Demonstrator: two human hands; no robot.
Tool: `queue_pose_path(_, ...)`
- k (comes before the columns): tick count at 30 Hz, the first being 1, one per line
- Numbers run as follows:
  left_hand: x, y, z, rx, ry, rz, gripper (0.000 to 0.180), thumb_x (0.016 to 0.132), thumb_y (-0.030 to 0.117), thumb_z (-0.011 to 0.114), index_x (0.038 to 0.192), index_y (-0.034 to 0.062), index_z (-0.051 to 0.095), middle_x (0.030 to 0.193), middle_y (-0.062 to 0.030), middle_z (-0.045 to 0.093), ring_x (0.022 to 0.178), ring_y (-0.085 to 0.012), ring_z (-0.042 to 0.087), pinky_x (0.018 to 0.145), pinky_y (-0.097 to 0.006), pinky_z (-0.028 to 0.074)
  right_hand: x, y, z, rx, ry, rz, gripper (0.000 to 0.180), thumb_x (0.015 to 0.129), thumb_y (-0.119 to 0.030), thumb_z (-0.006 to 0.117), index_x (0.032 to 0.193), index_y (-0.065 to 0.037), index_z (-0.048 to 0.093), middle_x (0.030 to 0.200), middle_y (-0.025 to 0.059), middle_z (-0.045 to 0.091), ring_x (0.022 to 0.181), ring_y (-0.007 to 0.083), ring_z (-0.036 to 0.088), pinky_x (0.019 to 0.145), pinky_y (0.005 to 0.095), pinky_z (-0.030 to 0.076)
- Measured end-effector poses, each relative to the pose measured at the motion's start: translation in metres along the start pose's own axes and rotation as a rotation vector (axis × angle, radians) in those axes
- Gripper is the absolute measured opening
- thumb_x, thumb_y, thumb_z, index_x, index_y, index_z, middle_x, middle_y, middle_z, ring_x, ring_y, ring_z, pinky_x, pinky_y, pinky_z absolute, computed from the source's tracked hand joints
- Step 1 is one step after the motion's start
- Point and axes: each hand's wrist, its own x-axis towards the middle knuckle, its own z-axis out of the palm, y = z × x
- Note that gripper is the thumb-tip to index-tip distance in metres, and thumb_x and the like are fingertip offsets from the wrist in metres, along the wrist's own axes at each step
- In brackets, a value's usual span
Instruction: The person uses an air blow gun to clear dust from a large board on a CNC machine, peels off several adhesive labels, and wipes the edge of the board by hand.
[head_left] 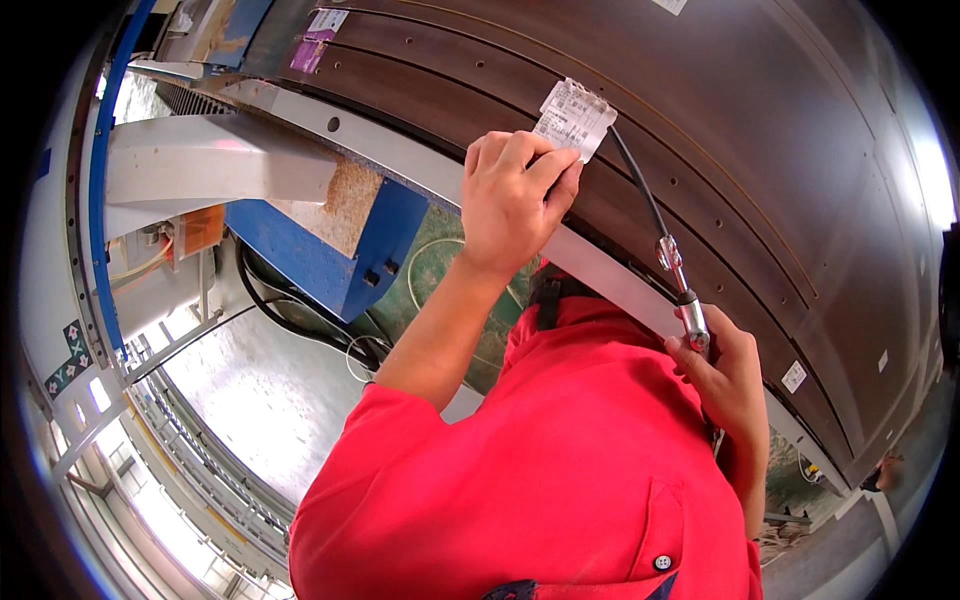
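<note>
A white printed paper label (577, 120) lies over dark brown drilled panels (470, 70), its upper edge ragged. My left hand (520, 195) is closed, its fingertips pinching the label's lower edge. My right hand (725, 370), near the panels' front edge, is wrapped round a shiny metal tool with a long black shaft (645, 185). The shaft slants up and left, and its tip reaches the label's right edge. Whether the tip touches the label or lies under it, I cannot tell. My palm hides the tool's lower end.
A pale metal rail (400, 150) runs along the panels' near edge, close to my red shirt. To the left stand a blue machine block (350, 255), a white beam (210, 160) and black cables (290, 312). A purple-and-white label (312, 42) sits on the far-left panels, a small white one (793, 376) at right.
</note>
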Motion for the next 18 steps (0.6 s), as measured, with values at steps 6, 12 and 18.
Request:
queue_pose_path(6,0.002,0.0,0.002,-0.014,-0.006,-0.003,0.008,0.08,0.014,0.073,0.086,0.0126,0.068,0.086,0.0009,0.06,0.081,-0.0212,0.056,0.078,-0.036,0.042,0.004,0.001,0.002,-0.003,-0.017,0.0,0.025,0.085,-0.018,0.073,0.093,0.001,0.058,0.064,0.0031,0.041,0.059,0.0115,0.036,0.054,0.0278,0.035)
queue_pose_path(12,0.004,0.001,0.0,-0.008,-0.035,-0.041,0.005,0.083,0.014,0.069,0.086,0.0111,0.065,0.088,-0.0009,0.06,0.083,-0.0225,0.056,0.079,-0.037,0.041,0.006,0.007,0.007,0.07,-0.052,0.04,0.022,0.088,-0.017,0.07,0.094,0.001,0.058,0.065,0.0012,0.042,0.06,0.0098,0.036,0.054,0.027,0.035)
queue_pose_path(18,0.002,-0.001,0.002,-0.007,-0.038,-0.066,0.005,0.086,0.014,0.066,0.088,0.0104,0.063,0.089,-0.0027,0.06,0.083,-0.024,0.056,0.08,-0.038,0.04,0.007,0.015,0.011,0.191,-0.069,0.071,0.021,0.089,-0.016,0.069,0.097,0.002,0.06,0.068,0.0005,0.048,0.063,0.0082,0.04,0.057,0.0254,0.037)
